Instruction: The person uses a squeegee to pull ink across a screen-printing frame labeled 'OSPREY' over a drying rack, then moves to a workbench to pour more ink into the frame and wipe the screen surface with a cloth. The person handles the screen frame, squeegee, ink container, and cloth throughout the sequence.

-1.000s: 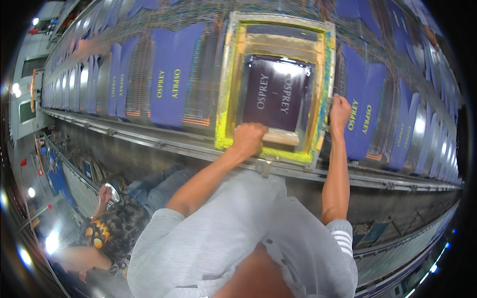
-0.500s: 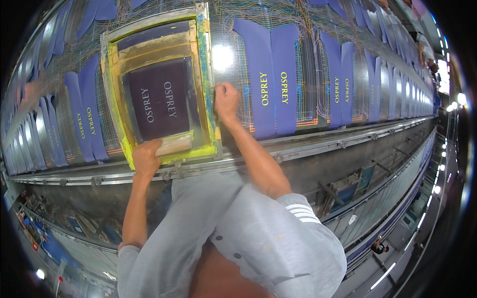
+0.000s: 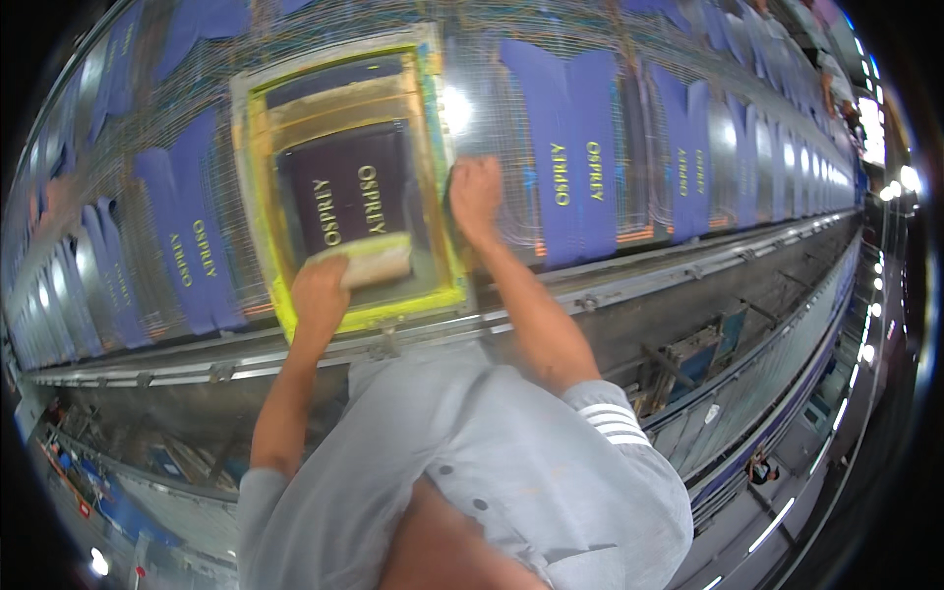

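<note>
My left hand is closed around the left part of a pale-handled squeegee. The squeegee lies across the near part of a screen-printing frame, over the mesh. Pale lettering shows in the dark mesh panel, its near ends covered by the squeegee. Yellow-green ink or tape lines the frame's edges. At the frame's right side my right hand is curled into a fist against or just beside the rail; whatever its fingers hold, if anything, is hidden.
Purple cut fabric pieces with yellow lettering lie in pairs along the long line-marked table. Another pair lies left of the frame. A metal rail with small clamps runs along the table's near edge. A person shows far off at lower right.
The squeegee, in my left hand, has slid away from the frame's near edge over the mesh, now covering part of the lettering. The whole view has shifted slightly. My right hand stays beside the frame.
</note>
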Available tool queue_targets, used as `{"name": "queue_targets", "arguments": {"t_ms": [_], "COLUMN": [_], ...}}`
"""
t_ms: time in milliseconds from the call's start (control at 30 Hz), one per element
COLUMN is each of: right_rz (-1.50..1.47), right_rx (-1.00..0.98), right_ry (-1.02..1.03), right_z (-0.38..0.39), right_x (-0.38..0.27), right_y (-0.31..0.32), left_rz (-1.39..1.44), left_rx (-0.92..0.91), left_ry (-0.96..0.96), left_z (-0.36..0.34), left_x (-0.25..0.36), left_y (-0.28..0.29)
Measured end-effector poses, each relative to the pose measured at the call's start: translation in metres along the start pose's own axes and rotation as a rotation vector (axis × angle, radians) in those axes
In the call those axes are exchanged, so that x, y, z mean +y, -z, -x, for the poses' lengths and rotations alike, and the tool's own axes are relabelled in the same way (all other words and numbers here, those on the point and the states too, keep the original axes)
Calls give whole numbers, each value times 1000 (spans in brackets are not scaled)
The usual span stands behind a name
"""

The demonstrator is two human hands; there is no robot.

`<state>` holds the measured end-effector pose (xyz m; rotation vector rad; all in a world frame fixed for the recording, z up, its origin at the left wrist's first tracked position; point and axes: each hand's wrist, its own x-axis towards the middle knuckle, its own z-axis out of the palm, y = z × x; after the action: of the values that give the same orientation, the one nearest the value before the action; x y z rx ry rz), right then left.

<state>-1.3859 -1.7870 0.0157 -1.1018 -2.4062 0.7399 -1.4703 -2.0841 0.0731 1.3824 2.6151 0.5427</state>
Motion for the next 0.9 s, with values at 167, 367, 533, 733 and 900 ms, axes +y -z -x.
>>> {"name": "queue_targets", "arguments": {"t_ms": [167, 367, 533, 733, 900], "right_rz": [-76, 288, 179, 150, 294], "right_rx": [-436, -624, -621, -714, -689], "right_ry": [467, 660, 678, 581, 542], "right_z": [-81, -106, 37, 77, -75], "right_x": [-110, -141, -118, -109, -144], "right_y": [31, -24, 13, 22, -9], "left_rz": [-95, -231, -5, 6, -105], "left_rx": [-120, -178, -159, -330, -179], "left_ry": [83, 57, 88, 87, 14], "left_z": [-156, -215, -63, -34, -181], "left_x": [-36, -55, -10, 2, -44], "left_y": [33, 33, 11, 20, 46]}}
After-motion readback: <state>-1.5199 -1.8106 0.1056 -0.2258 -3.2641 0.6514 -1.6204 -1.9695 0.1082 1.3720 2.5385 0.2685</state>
